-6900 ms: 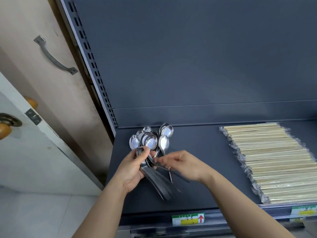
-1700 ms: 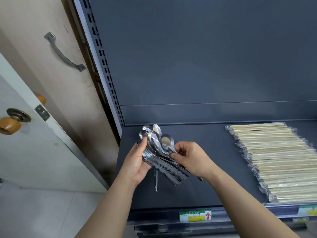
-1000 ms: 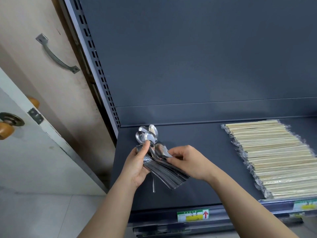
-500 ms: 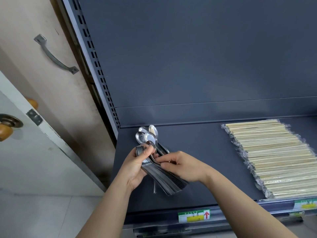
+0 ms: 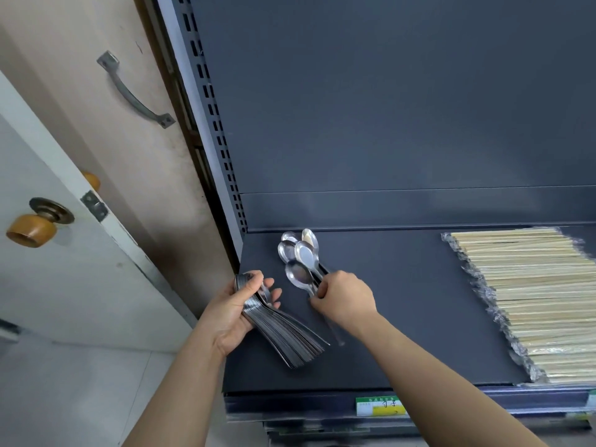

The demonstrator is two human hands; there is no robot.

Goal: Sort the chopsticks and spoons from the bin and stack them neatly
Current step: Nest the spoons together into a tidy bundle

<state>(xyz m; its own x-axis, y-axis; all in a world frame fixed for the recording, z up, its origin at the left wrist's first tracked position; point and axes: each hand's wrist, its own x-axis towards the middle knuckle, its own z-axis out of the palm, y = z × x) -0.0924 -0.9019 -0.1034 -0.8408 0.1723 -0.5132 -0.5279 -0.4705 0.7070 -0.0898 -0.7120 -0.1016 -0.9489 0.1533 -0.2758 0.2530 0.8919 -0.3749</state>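
Left hand [image 5: 233, 312]: fingers and thumb curled round nested spoon stack [image 5: 283, 333]; handles fanning out near and right of the palm.
Right hand [image 5: 343, 301]: fingertips pinching handles of loose spoons [image 5: 300, 256]; bowls fanned just beyond the knuckles, far and left.
Stack and loose spoons: side by side, apart.
Wrapped chopsticks [image 5: 532, 301]: neat rows at right of grey shelf [image 5: 403, 317], well apart from both hands.

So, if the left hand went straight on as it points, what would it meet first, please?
Probably the loose spoons on the shelf, gripped by the right hand; depth is unclear, so the left hand might pass over.
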